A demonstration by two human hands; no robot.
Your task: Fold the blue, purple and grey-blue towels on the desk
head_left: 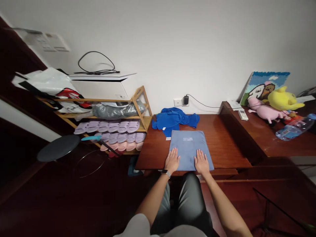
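A flat, square grey-blue cloth piece (189,149), which looks like a cushion cover, lies on the brown wooden table (228,144). Small white lettering is printed near its far edge. My left hand (172,160) rests flat on its near left part, fingers stretched forward, with a watch on the wrist. On the near right part lies my right hand (201,162), also flat with the fingers extended. Neither hand grips anything. Just beyond the cover, a crumpled bright blue cloth (174,119) with white tags lies against the wall side.
Left stands a wooden rack (143,108) with several pairs of slippers (108,126) and a white box (103,89) on top. A round stool (59,148) is beside it. On the higher surface at right are plush toys (265,110), a remote (243,115) and a plastic bottle (293,130).
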